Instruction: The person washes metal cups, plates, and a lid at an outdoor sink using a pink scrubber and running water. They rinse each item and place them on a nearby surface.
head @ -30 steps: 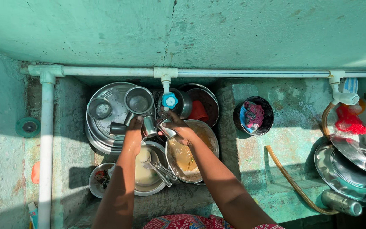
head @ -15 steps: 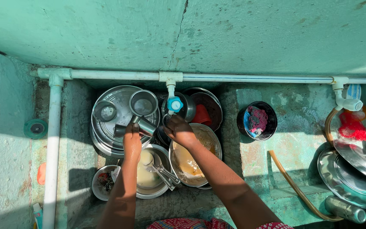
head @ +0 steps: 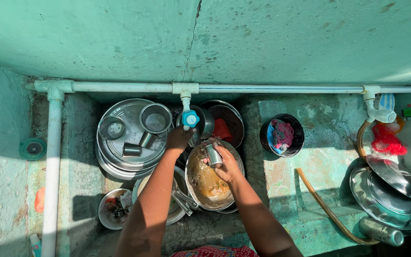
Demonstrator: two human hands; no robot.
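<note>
My right hand (head: 227, 166) is closed around a small steel cup (head: 212, 155), held tilted over a large dirty steel bowl (head: 205, 188) with yellowish residue. My left hand (head: 179, 138) reaches up to the blue tap handle (head: 190, 118) on the white pipe (head: 186, 88). Its fingers are right beside the handle, but the grip is hidden. Both forearms come in from the bottom edge over the sunken wash pit.
Stacked steel plates (head: 120, 164) with small cups and a steel pot (head: 155, 118) lie left of the tap. Also here: a scrap plate (head: 105, 216), spoons (head: 182, 200), a black bowl of scrubbers (head: 281, 135), a hose (head: 327, 209), and steel plates (head: 386, 192) at right.
The small steel cup has passed from my left hand to my right, now over the dirty bowl. My left hand has moved right, up to the blue tap handle.
</note>
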